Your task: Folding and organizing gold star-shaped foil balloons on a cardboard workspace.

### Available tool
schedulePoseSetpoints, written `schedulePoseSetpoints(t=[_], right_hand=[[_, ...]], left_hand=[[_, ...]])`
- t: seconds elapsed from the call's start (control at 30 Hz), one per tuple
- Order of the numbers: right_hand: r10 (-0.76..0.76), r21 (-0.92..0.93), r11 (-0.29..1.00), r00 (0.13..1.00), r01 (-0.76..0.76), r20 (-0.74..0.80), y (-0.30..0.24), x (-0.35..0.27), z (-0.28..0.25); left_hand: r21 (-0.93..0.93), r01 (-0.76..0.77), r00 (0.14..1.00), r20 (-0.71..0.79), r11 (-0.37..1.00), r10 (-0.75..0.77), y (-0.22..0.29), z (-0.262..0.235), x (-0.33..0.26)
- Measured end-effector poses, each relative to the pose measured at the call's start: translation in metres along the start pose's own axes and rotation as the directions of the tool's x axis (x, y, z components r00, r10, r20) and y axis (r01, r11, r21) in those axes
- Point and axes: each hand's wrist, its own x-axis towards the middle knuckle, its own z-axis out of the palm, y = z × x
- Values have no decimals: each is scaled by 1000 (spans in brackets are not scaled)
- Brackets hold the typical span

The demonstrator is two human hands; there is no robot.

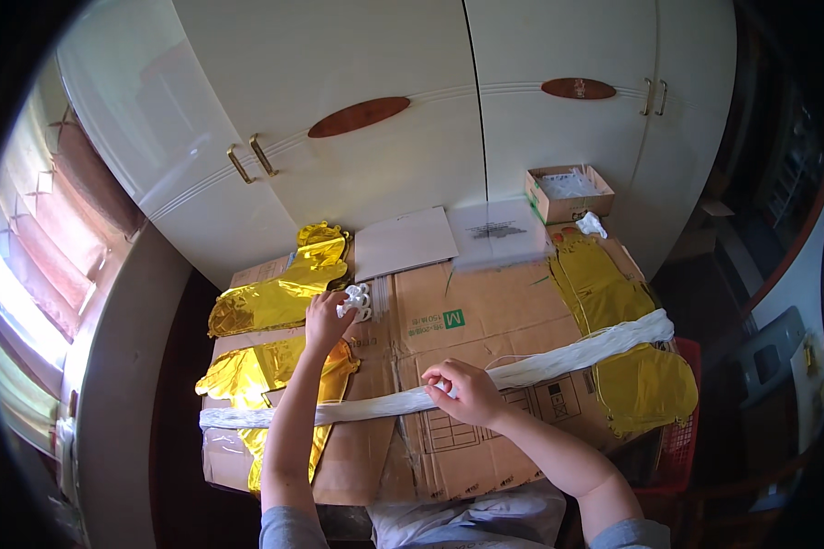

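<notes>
Grey sleeves and two bare forearms come in from the near edge, over flattened brown cardboard [485, 316] that covers the desk. Nearest of the two, the right hand [467, 392] sits near the middle of the cardboard with its fingers pinched closed on a long white twisted strip [558, 359] — the strip runs from the near left edge, under that hand, and up to the right, where it crosses a gold foil balloon [613, 302] lying at the right side. Farther off and to the left, the left hand [325, 318] is closed on a small white clustered piece [358, 300], holding it just beside a second gold foil shape [275, 302]. A third gold foil piece [256, 375] lies nearer on the left, under the left forearm and the strip's left end. At the far edge of the desk rest a white sheet [403, 241], a clear plastic sleeve [499, 233] and a small open cardboard box [568, 192] — all against white cupboard doors [357, 165] with brass handles.
</notes>
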Motion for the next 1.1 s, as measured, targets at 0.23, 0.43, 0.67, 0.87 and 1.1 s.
schedulePoseSetpoints(t=[0.23, 0.43, 0.67, 0.87, 1.1], right_hand=[[-13, -5, 1000, 1000, 13, -17, -1, 1, 0], [80, 101, 992, 997, -77, -24, 0, 0, -1], [229, 543, 823, 972, -168, -47, 12, -1, 10], [381, 733, 609, 922, -302, 63, 10, 2, 0], [468, 863, 354, 867, -361, 170, -2, 6, -6]], left_hand=[[-27, 87, 993, -82, 996, -89, -1, -8, 2], [-887, 432, 790, 458, -161, -408, 42, -49, -15], [-804, 493, 821, 557, -332, -129, 131, -61, -61], [-871, 492, 864, 490, -15, -119, 153, -49, -73], [-898, 437, 898, 432, 47, -90, 164, -44, -78]])
